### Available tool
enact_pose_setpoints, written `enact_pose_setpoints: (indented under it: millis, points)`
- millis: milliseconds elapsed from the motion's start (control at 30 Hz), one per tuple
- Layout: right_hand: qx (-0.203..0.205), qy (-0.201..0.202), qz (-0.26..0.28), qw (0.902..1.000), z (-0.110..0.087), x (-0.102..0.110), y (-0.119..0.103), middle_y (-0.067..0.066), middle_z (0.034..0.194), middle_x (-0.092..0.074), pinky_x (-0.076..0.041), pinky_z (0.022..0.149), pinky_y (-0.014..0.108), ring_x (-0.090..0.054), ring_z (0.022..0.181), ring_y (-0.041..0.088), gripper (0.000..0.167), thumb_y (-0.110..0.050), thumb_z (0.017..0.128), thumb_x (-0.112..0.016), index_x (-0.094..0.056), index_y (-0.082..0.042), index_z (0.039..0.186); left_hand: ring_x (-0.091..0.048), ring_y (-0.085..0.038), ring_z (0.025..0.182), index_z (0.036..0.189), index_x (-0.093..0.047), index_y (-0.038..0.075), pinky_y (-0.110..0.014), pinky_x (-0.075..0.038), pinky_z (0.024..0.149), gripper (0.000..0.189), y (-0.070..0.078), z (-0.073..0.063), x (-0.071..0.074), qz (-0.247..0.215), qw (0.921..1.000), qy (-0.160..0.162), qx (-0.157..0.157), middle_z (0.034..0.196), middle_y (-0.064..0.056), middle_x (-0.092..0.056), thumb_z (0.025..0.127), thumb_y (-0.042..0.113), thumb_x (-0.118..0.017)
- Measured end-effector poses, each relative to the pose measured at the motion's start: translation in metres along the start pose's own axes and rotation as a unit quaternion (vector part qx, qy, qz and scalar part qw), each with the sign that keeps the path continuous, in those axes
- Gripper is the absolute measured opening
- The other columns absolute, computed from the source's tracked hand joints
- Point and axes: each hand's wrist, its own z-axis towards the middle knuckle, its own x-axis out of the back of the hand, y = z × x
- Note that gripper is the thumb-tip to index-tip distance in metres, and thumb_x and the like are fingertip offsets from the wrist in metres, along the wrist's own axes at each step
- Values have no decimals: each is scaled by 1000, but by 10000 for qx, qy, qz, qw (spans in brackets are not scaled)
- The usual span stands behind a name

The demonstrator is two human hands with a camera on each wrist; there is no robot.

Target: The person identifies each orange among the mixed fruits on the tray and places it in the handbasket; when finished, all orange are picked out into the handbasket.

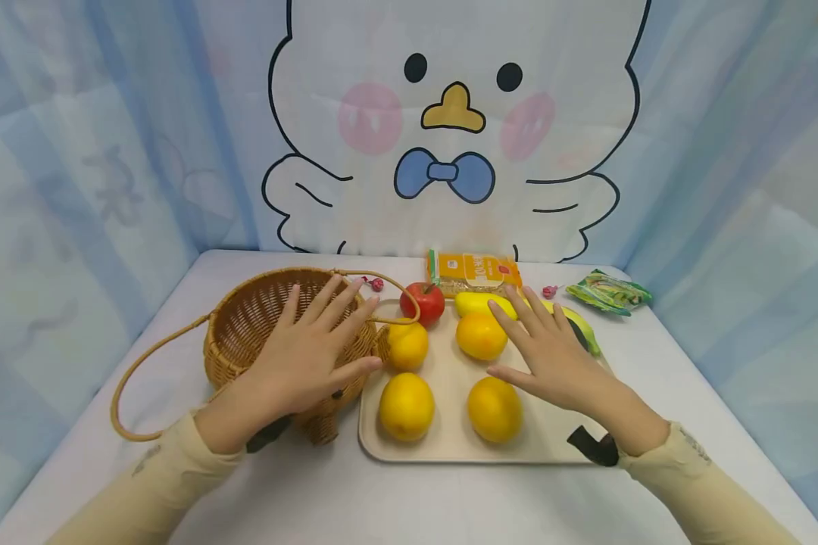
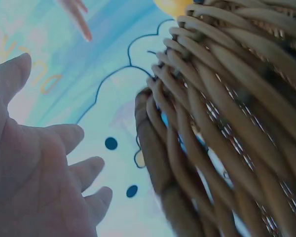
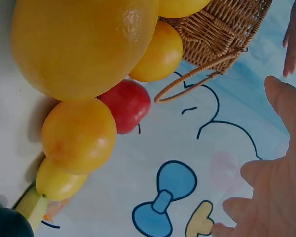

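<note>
My left hand [image 1: 307, 352] is held above a woven wicker basket [image 1: 235, 325], fingers straight and spread, with nothing in it. In the left wrist view the basket's rods [image 2: 246, 108] stand beside the spread fingers. My right hand [image 1: 552, 359] hovers over the right part of a beige tray [image 1: 443, 439], its fingers spread too and its palm bare. On the tray lie several oranges [image 1: 407, 407], a red apple [image 1: 423, 304], a yellow lemon [image 1: 473, 303] and a banana [image 1: 584, 327]. A dark green round fruit [image 3: 10, 222] is partly hidden behind the right hand in the head view.
Behind the tray lies an orange-and-yellow packet [image 1: 477, 271]. A green packet [image 1: 608, 292] is at the back right, with a small pink wrapped candy [image 1: 550, 291] near it. The basket's looped handle [image 1: 132, 375] sticks out left. Printed curtains [image 1: 75, 189] surround the white table [image 1: 409, 499].
</note>
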Motion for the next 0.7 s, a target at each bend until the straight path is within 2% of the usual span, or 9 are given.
enact_pose_setpoints:
  millis: [233,400,533,700]
  points:
    - [86,63,256,9996,0,0,-3,6,160,11,-1,116,68,6,147,36,89,-58,87,-54,-7,-23,154,1,-24,149,153,-8,30,-63,-1,119,75,-18,-21,11,-137,9998,78,85,161,5,-1,91,66,-34]
    - [2,-2,382,9993,-3,2,-3,4,160,13,-2,117,66,8,147,35,90,-57,88,-54,-3,-23,154,-4,-27,149,153,-7,27,-64,-3,118,74,-37,-37,22,-327,9982,472,188,161,1,-4,94,59,-38]
    - [-24,79,472,9989,-5,3,-2,4,160,12,-6,118,65,7,148,33,90,-59,87,-53,-3,-23,154,-2,-29,149,153,-6,24,-62,4,119,72,-60,-55,32,-549,9950,725,405,161,-4,-5,97,51,-41]
    - [-113,20,574,9983,-9,2,-1,1,160,12,-10,118,63,5,148,32,91,-65,86,-50,-4,-25,153,8,-25,148,153,0,24,-59,14,118,72,-99,-85,36,-928,9899,720,788,161,-3,2,99,42,-43]
